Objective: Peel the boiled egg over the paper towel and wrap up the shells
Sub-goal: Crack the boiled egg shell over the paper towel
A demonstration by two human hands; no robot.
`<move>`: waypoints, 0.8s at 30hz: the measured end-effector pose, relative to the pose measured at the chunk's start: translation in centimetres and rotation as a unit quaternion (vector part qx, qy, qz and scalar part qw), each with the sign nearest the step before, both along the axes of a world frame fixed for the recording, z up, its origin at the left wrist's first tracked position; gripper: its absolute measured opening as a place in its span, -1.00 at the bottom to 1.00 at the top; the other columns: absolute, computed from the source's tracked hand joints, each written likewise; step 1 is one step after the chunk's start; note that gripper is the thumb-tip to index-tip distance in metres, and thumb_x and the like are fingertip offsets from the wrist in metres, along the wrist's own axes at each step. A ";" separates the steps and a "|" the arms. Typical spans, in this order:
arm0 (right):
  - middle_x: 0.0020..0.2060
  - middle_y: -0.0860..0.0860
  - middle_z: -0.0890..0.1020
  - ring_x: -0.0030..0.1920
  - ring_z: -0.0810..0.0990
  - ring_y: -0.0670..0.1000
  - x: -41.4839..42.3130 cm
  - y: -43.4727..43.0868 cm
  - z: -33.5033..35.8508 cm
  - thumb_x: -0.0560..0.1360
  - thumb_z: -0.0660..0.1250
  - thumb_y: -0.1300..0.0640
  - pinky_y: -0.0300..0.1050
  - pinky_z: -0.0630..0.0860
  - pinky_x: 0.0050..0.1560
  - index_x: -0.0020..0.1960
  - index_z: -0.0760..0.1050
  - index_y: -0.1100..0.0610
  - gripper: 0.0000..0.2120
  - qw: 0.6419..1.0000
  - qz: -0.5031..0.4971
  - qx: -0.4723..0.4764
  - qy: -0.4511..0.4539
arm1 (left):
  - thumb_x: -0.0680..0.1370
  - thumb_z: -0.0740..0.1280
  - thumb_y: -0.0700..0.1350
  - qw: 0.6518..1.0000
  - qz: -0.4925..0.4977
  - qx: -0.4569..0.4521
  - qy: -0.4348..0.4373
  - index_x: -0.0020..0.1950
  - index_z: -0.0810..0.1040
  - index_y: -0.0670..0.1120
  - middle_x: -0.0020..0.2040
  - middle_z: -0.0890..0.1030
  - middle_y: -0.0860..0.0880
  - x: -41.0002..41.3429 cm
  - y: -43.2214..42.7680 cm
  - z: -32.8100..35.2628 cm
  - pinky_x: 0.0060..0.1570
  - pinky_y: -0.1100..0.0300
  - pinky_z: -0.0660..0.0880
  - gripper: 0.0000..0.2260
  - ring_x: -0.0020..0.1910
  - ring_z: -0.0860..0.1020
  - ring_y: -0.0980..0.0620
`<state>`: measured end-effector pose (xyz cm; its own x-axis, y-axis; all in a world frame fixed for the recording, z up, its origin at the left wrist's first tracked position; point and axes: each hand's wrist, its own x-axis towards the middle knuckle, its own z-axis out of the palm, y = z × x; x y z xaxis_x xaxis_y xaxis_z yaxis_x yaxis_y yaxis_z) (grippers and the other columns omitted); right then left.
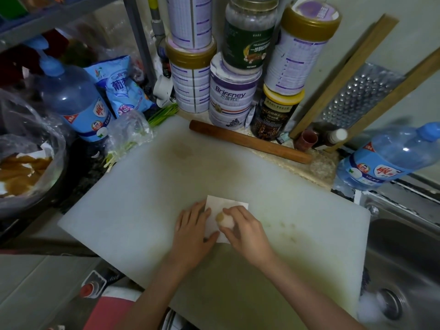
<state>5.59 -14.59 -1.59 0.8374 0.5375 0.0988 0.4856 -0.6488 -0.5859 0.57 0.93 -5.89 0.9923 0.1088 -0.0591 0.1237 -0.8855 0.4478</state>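
R hand [246, 232] fingers clamped round the boiled egg [225, 222] over the paper towel [229, 203], L hand [192, 232] fingers straight, pinning the sheet, so I'd peel low, keeping shell bits on it.

The right hand [245, 228] curls over the egg [225, 221], so only the egg's left end shows, and whether the shell is cracked cannot be told. Both hands cover much of the paper towel [228, 204]: the left hand [191, 226] lies flat over its left edge, and the right hand hides its near right corner. A dark mark [204, 239] by the left thumb is too small to name. Right of the right hand, the sink [404, 246] is blurred and cut by the frame edge, as is the blue bottle [390, 160] beyond it. Far left of the left hand, a bowl [56, 177] is cut off, its contents unclear.
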 end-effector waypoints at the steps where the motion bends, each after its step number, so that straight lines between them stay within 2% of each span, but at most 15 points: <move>1: 0.00 0.09 0.61 -0.03 0.61 0.11 0.1 0.0 0.1 0.40 0.42 0.19 -0.14 0.52 -0.04 0.12 0.53 0.19 -0.70 1.000 0.004 -0.010 -0.004 | 0.47 0.36 0.09 1.000 -0.001 0.000 0.006 0.37 0.40 -0.10 0.44 0.33 -0.09 0.0 0.0 0.0 0.40 -0.04 0.17 -0.48 0.41 0.29 -0.12; 3: 0.00 0.09 0.62 0.01 0.60 0.12 0.1 -0.1 0.3 0.40 0.42 0.19 -0.12 0.53 -0.01 0.12 0.53 0.19 -0.70 1.000 0.006 -0.017 -0.016 | 0.49 0.31 0.12 1.000 0.000 -0.006 0.014 0.41 0.35 -0.06 0.47 0.27 -0.05 0.0 0.1 -0.1 0.43 0.02 0.09 -0.47 0.45 0.22 -0.07; 8: 0.04 0.02 0.60 0.02 0.55 -0.04 -0.5 0.5 0.8 0.43 0.39 0.10 -0.28 0.44 0.04 0.12 0.48 0.12 -0.71 0.997 -0.026 0.073 -0.001 | 0.52 0.26 0.14 1.000 -0.007 -0.015 0.021 0.46 0.24 -0.02 0.50 0.19 0.01 0.0 0.1 -0.1 0.45 0.05 0.03 -0.44 0.48 0.13 -0.01; 11: 0.03 0.08 0.60 0.06 0.56 0.10 -0.6 0.2 -0.2 0.40 0.41 0.17 -0.14 0.45 0.04 0.09 0.49 0.18 -0.72 1.000 0.008 0.003 0.009 | 0.51 0.28 0.13 1.000 -0.002 -0.009 0.019 0.44 0.29 -0.04 0.49 0.22 -0.03 0.1 0.1 0.0 0.44 0.07 0.04 -0.45 0.47 0.18 -0.03; 13: -0.03 0.08 0.62 0.01 0.56 0.13 -0.5 -0.1 -0.5 0.36 0.45 0.16 -0.12 0.46 -0.01 0.04 0.49 0.17 -0.72 1.000 0.003 -0.021 0.002 | 0.49 0.32 0.12 1.000 0.005 -0.014 0.011 0.41 0.35 -0.07 0.47 0.28 -0.06 0.0 0.0 0.1 0.43 0.03 0.08 -0.46 0.45 0.23 -0.06; 17: -0.05 0.03 0.60 0.02 0.51 0.00 -0.2 0.1 -0.5 0.39 0.43 0.10 -0.26 0.40 -0.02 0.05 0.47 0.14 -0.72 0.999 -0.020 0.038 -0.001 | 0.49 0.31 0.12 1.000 0.002 -0.014 0.012 0.42 0.33 -0.05 0.47 0.27 -0.03 0.0 0.0 0.0 0.44 0.02 0.08 -0.46 0.45 0.22 -0.06; 21: -0.07 0.10 0.60 0.01 0.53 0.11 0.1 0.0 -0.8 0.40 0.44 0.12 -0.22 0.37 -0.08 0.02 0.47 0.20 -0.73 0.999 -0.030 0.000 0.013 | 0.50 0.28 0.15 1.000 0.005 -0.007 0.028 0.43 0.30 -0.03 0.49 0.23 -0.02 0.1 -0.1 0.1 0.44 0.07 0.03 -0.45 0.46 0.19 -0.03; 24: -0.08 0.08 0.60 0.00 0.52 0.07 0.1 0.3 -0.7 0.38 0.44 0.13 -0.21 0.41 -0.06 0.03 0.47 0.18 -0.71 0.999 -0.025 0.019 -0.001 | 0.50 0.28 0.14 1.000 0.002 -0.016 0.026 0.44 0.29 -0.02 0.49 0.22 -0.01 0.1 -0.1 0.1 0.44 0.07 0.04 -0.45 0.46 0.17 -0.03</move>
<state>5.65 -14.31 -2.31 0.8631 0.4903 0.1210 0.4544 -0.6495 -0.6096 0.62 0.85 -5.76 0.9872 0.1106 -0.1146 0.1518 -0.8704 0.4684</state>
